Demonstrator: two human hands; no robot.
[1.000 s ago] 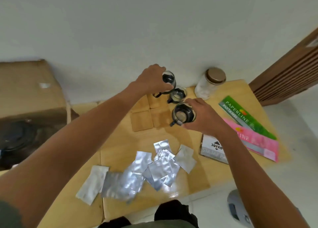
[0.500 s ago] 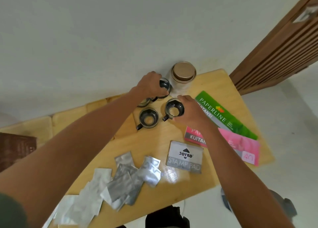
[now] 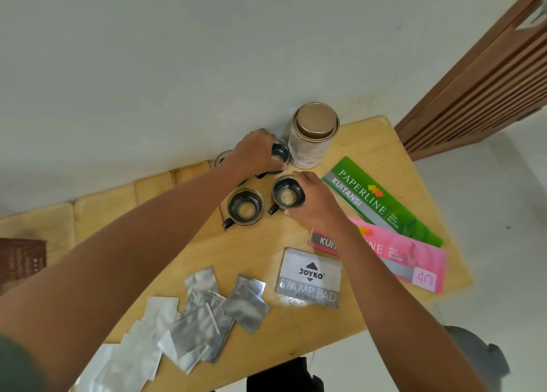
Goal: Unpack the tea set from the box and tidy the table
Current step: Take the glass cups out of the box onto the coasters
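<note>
Several small glass tea cups with black handles stand on the wooden table [image 3: 370, 134] near the wall. My left hand [image 3: 256, 151] grips the rim of the far cup [image 3: 281, 153], beside a round tin. My right hand [image 3: 313, 199] holds the near right cup [image 3: 287, 196] by its side. A third cup [image 3: 245, 209] stands free to the left of it. Another cup [image 3: 222, 157] is mostly hidden behind my left wrist.
A round tin with a brown lid [image 3: 313, 134] stands at the wall. Green [image 3: 384, 202] and pink [image 3: 408, 261] receipt books and a stamp pad box [image 3: 309, 277] lie to the right. Several silver foil sachets [image 3: 204, 314] are scattered near the front edge. A dark box [image 3: 20, 258] sits at far left.
The view has swung right, so the cardboard box at left is out of sight. Both hands carried their cups rightward and down onto the table beside the tin.
</note>
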